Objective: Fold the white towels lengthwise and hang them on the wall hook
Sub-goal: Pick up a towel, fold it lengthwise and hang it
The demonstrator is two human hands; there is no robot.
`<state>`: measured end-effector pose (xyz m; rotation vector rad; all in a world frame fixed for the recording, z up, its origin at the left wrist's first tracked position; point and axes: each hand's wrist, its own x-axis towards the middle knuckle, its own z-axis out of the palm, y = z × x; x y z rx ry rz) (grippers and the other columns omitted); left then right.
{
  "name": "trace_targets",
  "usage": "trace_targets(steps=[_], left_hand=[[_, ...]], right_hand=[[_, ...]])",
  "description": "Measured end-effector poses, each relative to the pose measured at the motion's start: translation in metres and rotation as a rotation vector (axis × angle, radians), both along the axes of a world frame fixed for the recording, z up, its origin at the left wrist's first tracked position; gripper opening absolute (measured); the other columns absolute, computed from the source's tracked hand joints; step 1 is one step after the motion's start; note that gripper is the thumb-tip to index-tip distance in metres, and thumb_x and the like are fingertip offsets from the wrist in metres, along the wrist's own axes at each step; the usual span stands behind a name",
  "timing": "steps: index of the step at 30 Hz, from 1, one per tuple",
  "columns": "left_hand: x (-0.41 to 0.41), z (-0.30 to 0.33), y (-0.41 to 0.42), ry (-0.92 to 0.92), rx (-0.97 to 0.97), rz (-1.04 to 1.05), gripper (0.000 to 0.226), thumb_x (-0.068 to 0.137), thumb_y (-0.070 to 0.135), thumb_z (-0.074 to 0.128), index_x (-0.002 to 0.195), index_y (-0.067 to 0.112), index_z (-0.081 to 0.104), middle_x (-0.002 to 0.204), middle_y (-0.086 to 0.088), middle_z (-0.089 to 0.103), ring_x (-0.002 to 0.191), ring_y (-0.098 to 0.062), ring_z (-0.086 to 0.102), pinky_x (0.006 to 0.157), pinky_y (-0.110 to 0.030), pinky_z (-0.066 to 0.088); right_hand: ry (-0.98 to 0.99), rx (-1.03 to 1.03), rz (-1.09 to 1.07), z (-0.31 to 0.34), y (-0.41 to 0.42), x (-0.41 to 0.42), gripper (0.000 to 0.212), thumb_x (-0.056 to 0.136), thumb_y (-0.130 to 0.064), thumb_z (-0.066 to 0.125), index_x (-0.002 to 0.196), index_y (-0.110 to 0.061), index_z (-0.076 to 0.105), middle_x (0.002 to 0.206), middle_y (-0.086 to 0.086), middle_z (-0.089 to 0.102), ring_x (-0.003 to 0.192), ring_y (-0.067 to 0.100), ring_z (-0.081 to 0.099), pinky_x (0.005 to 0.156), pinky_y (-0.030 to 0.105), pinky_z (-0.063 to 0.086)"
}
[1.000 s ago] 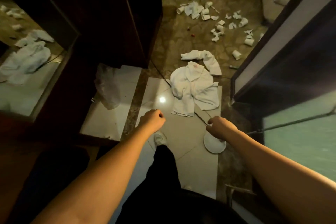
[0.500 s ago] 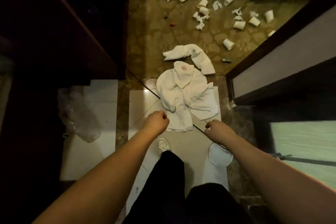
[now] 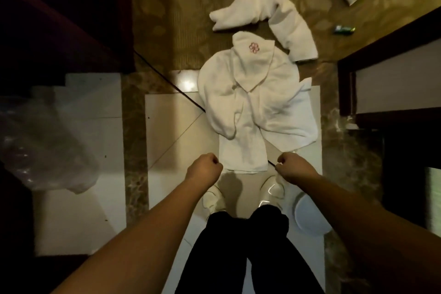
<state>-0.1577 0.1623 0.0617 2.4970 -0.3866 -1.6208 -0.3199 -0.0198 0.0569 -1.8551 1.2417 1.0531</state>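
**Towels on floor, both hands fisted**

White towels [image 3: 253,102] lie heaped at frame centre on the tiled floor [image 3: 171,131]; one rolled towel [image 3: 281,16] lies above them. Left hand [image 3: 205,166] and right hand [image 3: 292,166] hover near the pile's lower edge, fingers curled tight, gripping nothing visible.

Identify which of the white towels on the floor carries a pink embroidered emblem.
The folded white towel lying on top of the middle heap; its pink emblem faces up. The long rolled white towel beyond it on the patterned carpet shows none.
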Motion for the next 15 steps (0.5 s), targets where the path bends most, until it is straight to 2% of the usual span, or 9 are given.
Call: trace_targets(steps=[3, 6, 9, 12, 13, 15], left_hand=[[-0.012, -0.077, 0.002, 0.072, 0.051, 0.063, 0.023, 0.096, 0.022, 0.051, 0.111, 0.01, 0.063, 0.114, -0.01, 0.066, 0.099, -0.027, 0.059, 0.078, -0.029, 0.043], [-0.026, -0.15, 0.002, 0.126, 0.081, 0.145, 0.027, 0.095, 0.022, 0.055, 0.116, 0.008, 0.064, 0.119, -0.015, 0.066, 0.108, -0.031, 0.06, 0.088, -0.032, 0.048], [-0.035, -0.204, -0.001, 0.14, 0.078, 0.229, 0.032, 0.098, 0.026, 0.055, 0.124, 0.009, 0.061, 0.127, -0.016, 0.063, 0.115, -0.034, 0.059, 0.096, -0.036, 0.049], [-0.046, -0.244, -0.006, 0.14, 0.073, 0.323, 0.01, 0.095, 0.025, 0.062, 0.101, 0.019, 0.058, 0.113, -0.008, 0.06, 0.109, -0.029, 0.058, 0.086, -0.031, 0.045], [-0.05, -0.254, -0.005, 0.128, 0.066, 0.363, 0.015, 0.094, 0.026, 0.065, 0.1, 0.018, 0.055, 0.108, -0.007, 0.057, 0.103, -0.027, 0.058, 0.081, -0.03, 0.043], [-0.059, -0.27, -0.003, 0.102, 0.067, 0.449, 0.032, 0.092, 0.029, 0.069, 0.115, 0.011, 0.055, 0.107, -0.006, 0.057, 0.097, -0.023, 0.056, 0.08, -0.028, 0.042]], right_hand=[[0.061, 0.051, -0.046, -0.077, 0.001, -0.009, 0.035, 0.093, -0.025, 0.057, 0.122, -0.006, 0.061, 0.126, 0.016, 0.059, 0.113, 0.03, 0.057, 0.089, 0.03, 0.043], [0.085, 0.104, -0.103, -0.149, 0.006, -0.022, 0.045, 0.095, -0.03, 0.059, 0.132, -0.006, 0.055, 0.134, 0.017, 0.057, 0.12, 0.032, 0.055, 0.093, 0.032, 0.041], [0.043, 0.125, -0.26, -0.201, 0.01, -0.028, 0.06, 0.093, -0.032, 0.065, 0.142, -0.003, 0.047, 0.142, 0.017, 0.052, 0.126, 0.033, 0.053, 0.099, 0.037, 0.042], [-0.005, 0.093, -0.418, -0.239, 0.01, -0.031, 0.068, 0.09, -0.03, 0.07, 0.145, -0.002, 0.041, 0.144, 0.018, 0.05, 0.127, 0.036, 0.051, 0.103, 0.042, 0.043], [-0.009, 0.089, -0.473, -0.246, 0.01, -0.032, 0.07, 0.09, -0.031, 0.071, 0.146, -0.004, 0.04, 0.144, 0.017, 0.049, 0.127, 0.036, 0.051, 0.105, 0.044, 0.043], [-0.001, 0.088, -0.522, -0.263, 0.011, -0.038, 0.065, 0.09, -0.035, 0.07, 0.143, -0.007, 0.046, 0.139, 0.017, 0.055, 0.122, 0.035, 0.055, 0.104, 0.048, 0.045]])
